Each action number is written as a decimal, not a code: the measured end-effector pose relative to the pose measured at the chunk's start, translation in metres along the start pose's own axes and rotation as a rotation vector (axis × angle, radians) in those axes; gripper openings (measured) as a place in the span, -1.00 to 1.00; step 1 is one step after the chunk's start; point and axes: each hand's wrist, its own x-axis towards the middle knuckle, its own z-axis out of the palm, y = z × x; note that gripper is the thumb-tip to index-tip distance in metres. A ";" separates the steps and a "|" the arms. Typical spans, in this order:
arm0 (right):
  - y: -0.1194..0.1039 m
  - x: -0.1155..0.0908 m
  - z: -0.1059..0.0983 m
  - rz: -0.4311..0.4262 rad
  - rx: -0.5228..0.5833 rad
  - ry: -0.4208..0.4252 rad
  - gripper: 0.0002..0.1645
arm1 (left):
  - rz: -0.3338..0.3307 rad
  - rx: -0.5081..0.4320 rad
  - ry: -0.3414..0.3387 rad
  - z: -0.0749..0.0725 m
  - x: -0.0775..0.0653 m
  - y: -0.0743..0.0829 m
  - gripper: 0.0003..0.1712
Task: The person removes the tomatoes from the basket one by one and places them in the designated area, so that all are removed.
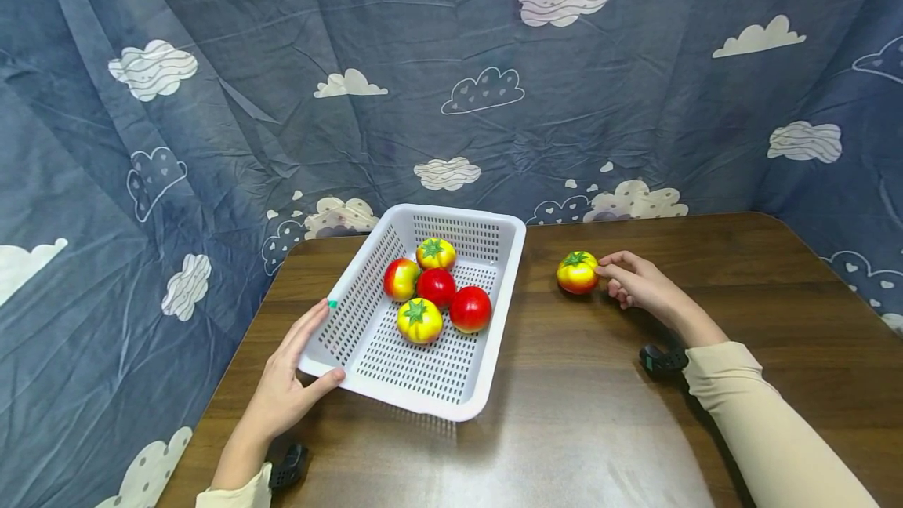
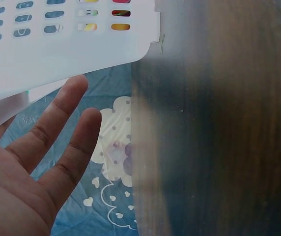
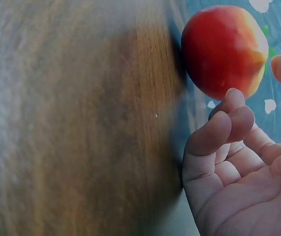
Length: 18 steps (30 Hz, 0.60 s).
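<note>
A white perforated plastic basket stands left of centre in the head view. My left hand is at its near left corner, thumb on the near rim, extended fingers along the left side. In the left wrist view, two straight fingers show just below the basket wall. To the right of the basket, a red-and-yellow tomato with a green star-shaped top sits on the table. Beside it is my right hand, its fingertips right at the tomato's side. Its lower fingers bend loosely under the tomato in the right wrist view.
Inside the basket lie several red and yellow tomatoes, two showing only red. The brown wooden table extends towards me and to the right. A blue cloth with cloud prints hangs behind and at both sides.
</note>
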 end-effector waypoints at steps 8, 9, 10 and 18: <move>-0.001 0.000 -0.002 -0.002 -0.010 0.012 -0.35 | -0.004 0.002 0.000 0.000 0.000 0.001 0.09; -0.002 0.000 -0.002 -0.001 -0.014 0.013 -0.35 | -0.005 0.003 0.000 0.000 0.001 0.001 0.09; -0.002 -0.001 -0.003 -0.001 -0.019 0.014 -0.35 | -0.006 0.004 -0.001 0.000 0.001 0.001 0.09; -0.005 -0.002 -0.003 -0.009 -0.028 0.023 -0.35 | -0.014 0.008 -0.006 0.000 0.000 0.001 0.09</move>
